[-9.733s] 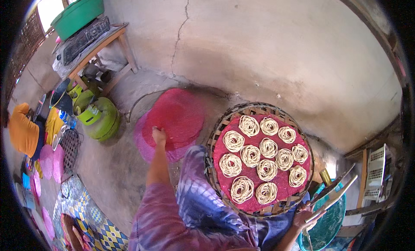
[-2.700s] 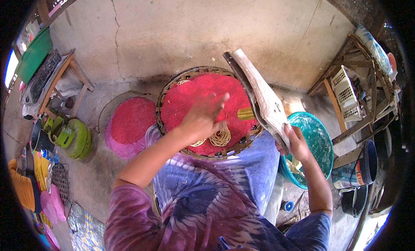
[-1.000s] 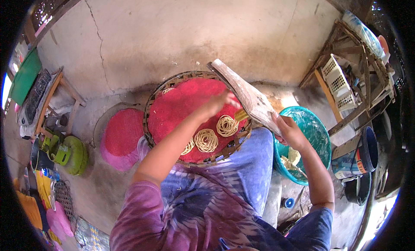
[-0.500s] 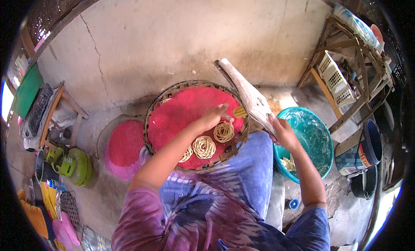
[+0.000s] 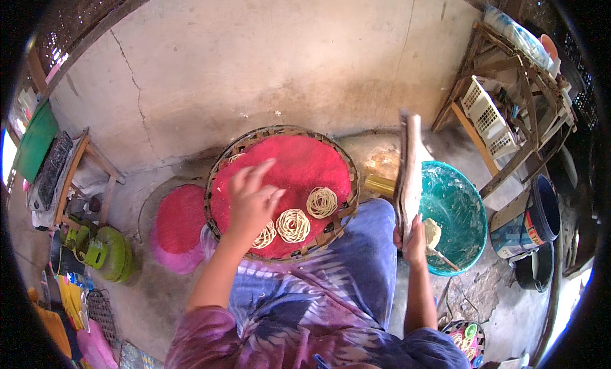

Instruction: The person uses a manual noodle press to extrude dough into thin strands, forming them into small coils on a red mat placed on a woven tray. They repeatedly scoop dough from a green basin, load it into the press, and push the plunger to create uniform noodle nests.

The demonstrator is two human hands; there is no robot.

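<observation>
My left hand (image 5: 248, 200) hovers over a red mat (image 5: 299, 165) in a round woven tray, fingers spread and nothing in them. Below and right of it, coiled nests of pale dough strands lie on the mat, such as one coil (image 5: 293, 226) near the front and another coil (image 5: 322, 203) at the right. My right hand (image 5: 415, 240) is wrapped round the lower end of a wooden hand press (image 5: 409, 172), held nearly upright. A brass cylinder (image 5: 380, 185) sticks out from the press toward the tray.
Right of the press stands a teal tub (image 5: 453, 203), smeared inside, with a lump of dough (image 5: 432, 233) and a stick. Buckets (image 5: 525, 219) and a wooden rack (image 5: 509, 83) are farther right. On the left are a green gas cylinder (image 5: 114, 254) and a red round cloth (image 5: 181, 219).
The press has swung from leaning left over the tray to nearly upright, farther right. My left hand has moved left, away from the press and the right-hand coil, and its fingers have spread.
</observation>
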